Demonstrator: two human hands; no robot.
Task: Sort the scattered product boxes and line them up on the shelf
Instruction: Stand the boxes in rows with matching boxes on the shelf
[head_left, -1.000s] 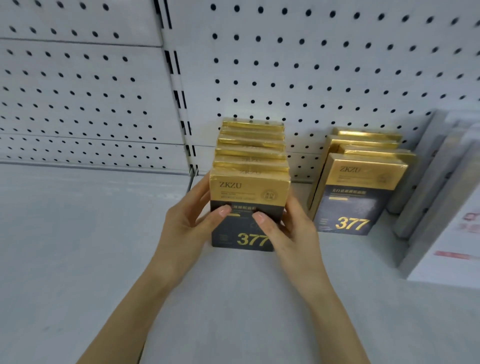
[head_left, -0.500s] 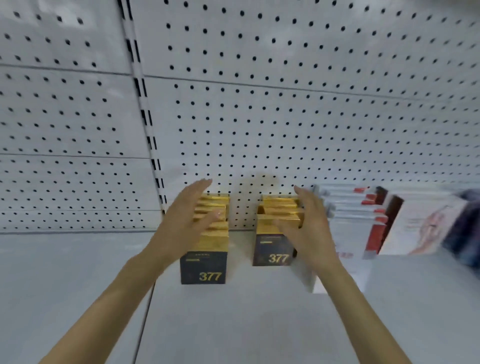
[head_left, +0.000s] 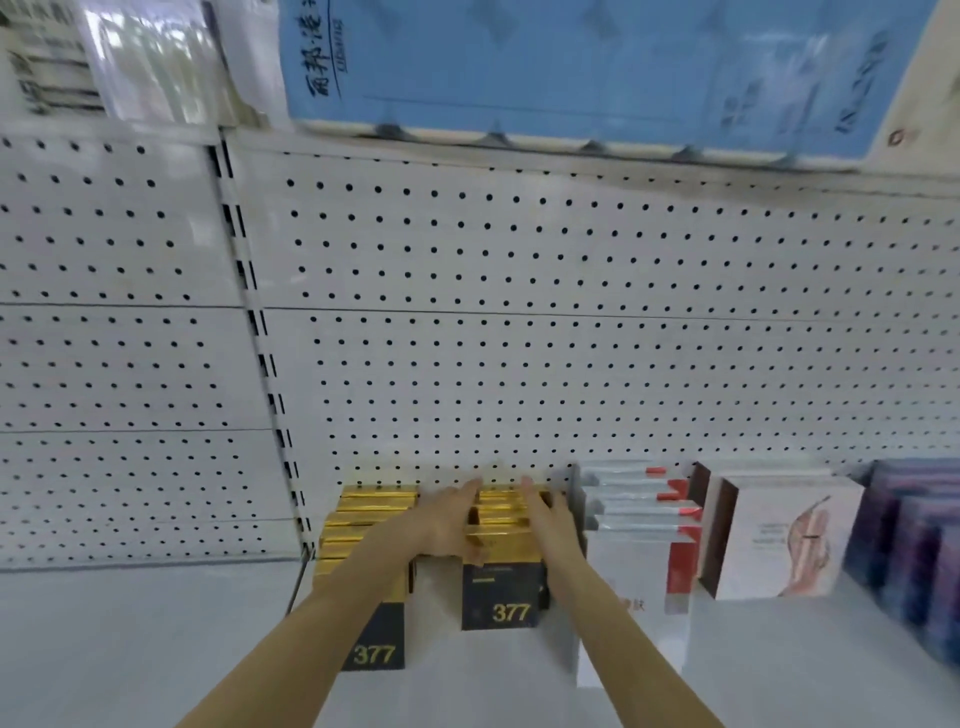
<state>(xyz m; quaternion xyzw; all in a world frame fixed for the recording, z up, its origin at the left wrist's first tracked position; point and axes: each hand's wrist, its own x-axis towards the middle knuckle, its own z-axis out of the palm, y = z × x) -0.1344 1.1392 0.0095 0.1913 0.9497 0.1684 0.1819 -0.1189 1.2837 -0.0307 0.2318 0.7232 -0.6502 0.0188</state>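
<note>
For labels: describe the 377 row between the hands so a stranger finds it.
Under the pegboard wall, the white shelf carries a left row and a right row of gold-and-black 377 boxes. Take the right row: next to the white-and-red boxes, further back than the left.

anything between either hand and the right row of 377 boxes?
Nothing visible. The left hand lies along the left flank of the right row of 377 boxes, in the gap beside the left row. The right hand lies along its right flank, next to the white-and-red boxes.
</note>
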